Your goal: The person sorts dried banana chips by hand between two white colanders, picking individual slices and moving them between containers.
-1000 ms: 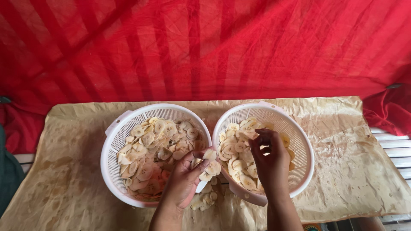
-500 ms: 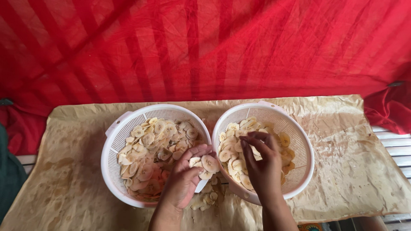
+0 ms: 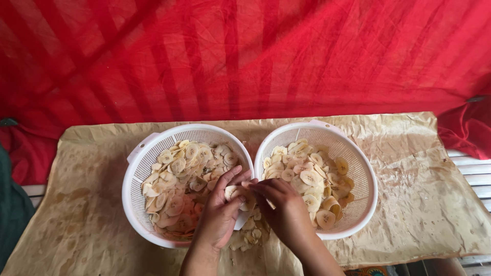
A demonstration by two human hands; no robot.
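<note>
Two white plastic colanders stand side by side on brown paper, both holding pale banana slices. My left hand (image 3: 219, 214) rests over the near right rim of the left colander (image 3: 134, 166) and cups a small stack of banana slices (image 3: 232, 192). My right hand (image 3: 284, 209) has come over between the colanders, its fingers pinching at the slices in my left hand. The right colander (image 3: 365, 171) holds its slices (image 3: 309, 176) uncovered.
Greasy brown paper (image 3: 409, 204) covers the table. Several loose banana slices (image 3: 248, 237) lie on the paper between the colanders, near my wrists. A red cloth (image 3: 245, 56) hangs behind. White slats (image 3: 473, 171) show at the right edge.
My right hand left the right colander and moved left to meet my left hand. My left hand stayed put with its slices.
</note>
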